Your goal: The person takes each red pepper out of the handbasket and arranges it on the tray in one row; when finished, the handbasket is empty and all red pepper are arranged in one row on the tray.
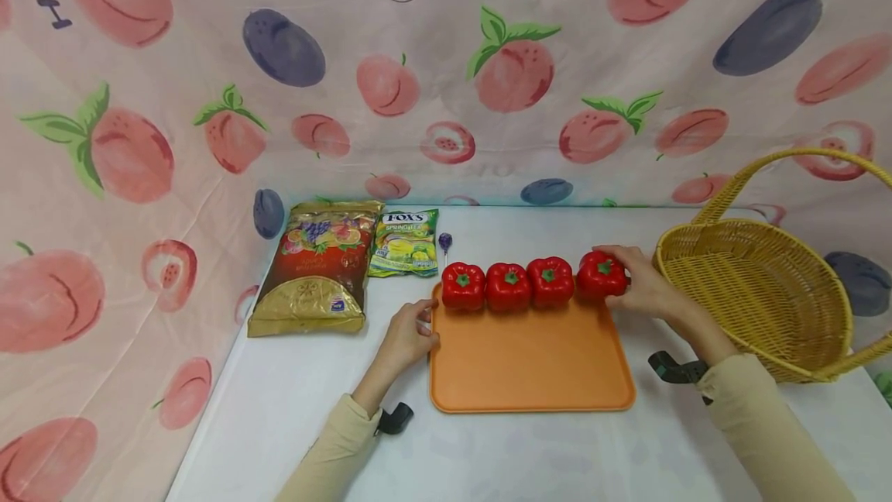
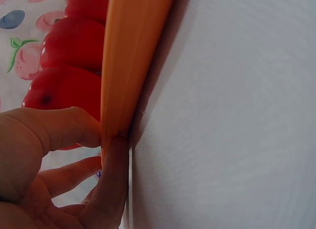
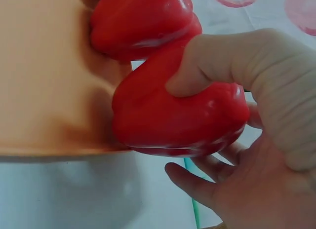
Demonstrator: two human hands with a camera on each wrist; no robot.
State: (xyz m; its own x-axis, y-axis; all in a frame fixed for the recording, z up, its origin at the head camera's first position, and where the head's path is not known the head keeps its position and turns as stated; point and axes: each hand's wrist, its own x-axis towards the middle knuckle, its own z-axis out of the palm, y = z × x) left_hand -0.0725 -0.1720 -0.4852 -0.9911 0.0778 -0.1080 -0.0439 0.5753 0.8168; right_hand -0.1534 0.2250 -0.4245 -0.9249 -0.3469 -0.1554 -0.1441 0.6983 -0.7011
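On the table lies an orange tray (image 1: 533,366), with red bell peppers in a row along its far edge, stems up. My left hand (image 1: 406,338) pinches the tray's left rim; the left wrist view shows the thumb (image 2: 81,128) on one side of the rim and a finger (image 2: 111,184) on the other. At the tray's far right corner, my right hand (image 1: 644,285) grips the end bell pepper (image 1: 601,275). Its thumb lies across this pepper (image 3: 173,115) in the right wrist view, some fingers partly hidden behind. A narrow gap separates it from the neighbouring pepper (image 1: 550,282).
Left of the tray are a large red-and-gold bag (image 1: 313,262) and a green Fox's candy packet (image 1: 404,242). A purple lollipop (image 1: 445,242) lies behind the leftmost pepper. The yellow wicker basket (image 1: 759,238) with a tall handle stands at the right. Fruit-print cloth hangs behind the table.
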